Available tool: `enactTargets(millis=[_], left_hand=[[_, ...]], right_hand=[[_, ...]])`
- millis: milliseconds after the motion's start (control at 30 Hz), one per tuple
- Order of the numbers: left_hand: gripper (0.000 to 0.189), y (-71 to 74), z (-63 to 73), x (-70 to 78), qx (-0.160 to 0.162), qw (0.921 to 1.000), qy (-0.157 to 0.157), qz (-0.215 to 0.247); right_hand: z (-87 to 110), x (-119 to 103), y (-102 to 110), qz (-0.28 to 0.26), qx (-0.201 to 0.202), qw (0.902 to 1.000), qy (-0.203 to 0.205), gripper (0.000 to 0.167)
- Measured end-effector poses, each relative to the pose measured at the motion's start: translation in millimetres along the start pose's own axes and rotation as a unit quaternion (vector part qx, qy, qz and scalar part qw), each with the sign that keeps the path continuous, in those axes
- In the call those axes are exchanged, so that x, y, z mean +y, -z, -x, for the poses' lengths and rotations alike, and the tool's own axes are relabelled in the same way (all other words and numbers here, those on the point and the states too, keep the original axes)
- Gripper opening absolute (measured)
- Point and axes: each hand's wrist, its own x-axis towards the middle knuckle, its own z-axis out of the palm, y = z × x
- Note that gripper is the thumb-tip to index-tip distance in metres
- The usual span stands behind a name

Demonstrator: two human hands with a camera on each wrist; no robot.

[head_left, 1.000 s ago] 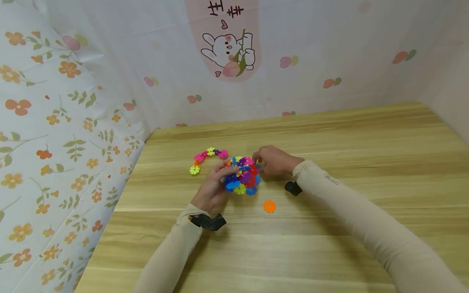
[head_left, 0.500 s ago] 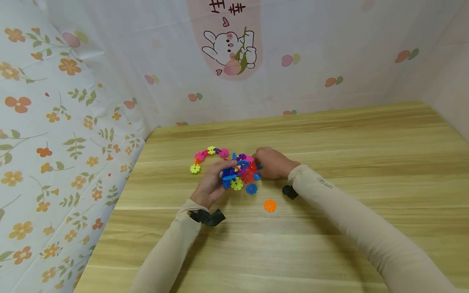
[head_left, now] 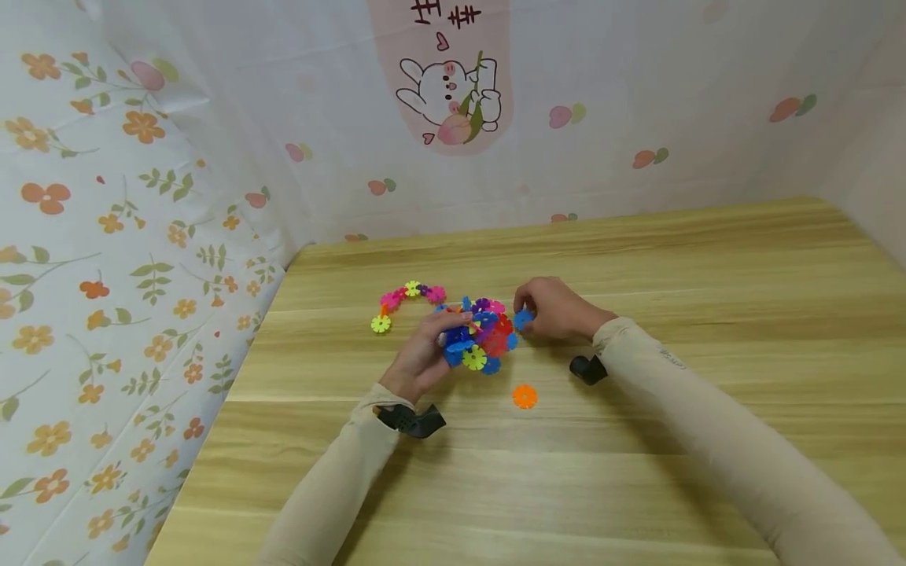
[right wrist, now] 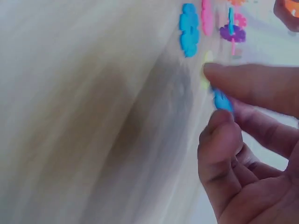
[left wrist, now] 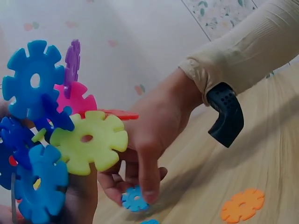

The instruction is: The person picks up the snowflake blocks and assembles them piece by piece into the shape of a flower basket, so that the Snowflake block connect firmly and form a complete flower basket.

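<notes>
My left hand [head_left: 423, 354] grips a bunch of joined plastic snowflake discs [head_left: 495, 339] in blue, red, yellow-green, purple and pink. In the left wrist view a yellow-green disc [left wrist: 110, 142] and several blue ones fill the near side of the bunch. Just right of it, my right hand [head_left: 562, 309] pinches a single blue snowflake disc [head_left: 522, 320] between thumb and fingers, apart from the bunch. The right wrist view shows that blue disc [right wrist: 221, 101] at the fingertips, partly covered. The bunch hides part of the left hand's fingers.
An orange snowflake disc [head_left: 525, 396] lies flat on the wooden table [head_left: 566, 487], nearer than both hands. Behind the left hand lies a curved chain of linked discs [head_left: 413, 288] in pink, yellow and purple. A printed cloth [head_left: 602, 79] hangs behind the table.
My right hand has moved right, away from the bunch, and the blue disc now shows in its fingers. The left hand with the bunch has shifted slightly right.
</notes>
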Motion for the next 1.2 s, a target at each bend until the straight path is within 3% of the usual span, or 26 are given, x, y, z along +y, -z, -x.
enactTargets(millis=[200,367,500,633,867,1200], left_hand=[[0.019,-4.8,-2.7,-3.7,-0.003,0.9998,0.003,0.022],[0.016,-9.4,-5.0,-5.6,0.004,0.999,0.012,0.043],[0.01,-13.0,-5.7,-5.2,0.018,0.9981,0.018,0.056],[0.01,-14.6,-6.5,-3.7,0.034,0.9972,0.019,0.063],[0.019,-15.6,-6.6,-2.3,0.05,0.9978,0.019,0.039],[0.027,-21.2,-8.3,-4.8,0.051,0.9987,0.002,0.004]], right_hand=[[12.1,11,1,-0.028,-0.003,0.9995,0.011,0.012],[20.6,11,6,-0.07,0.013,0.9975,-0.004,0.009],[29.2,5,16,-0.121,0.039,0.9917,-0.015,0.004],[38.2,-6,27,-0.167,0.06,0.984,-0.016,0.012],[49.8,-28,40,-0.215,0.063,0.9747,-0.008,0.021],[51.5,-41,36,-0.225,0.065,0.9722,0.01,0.018]])
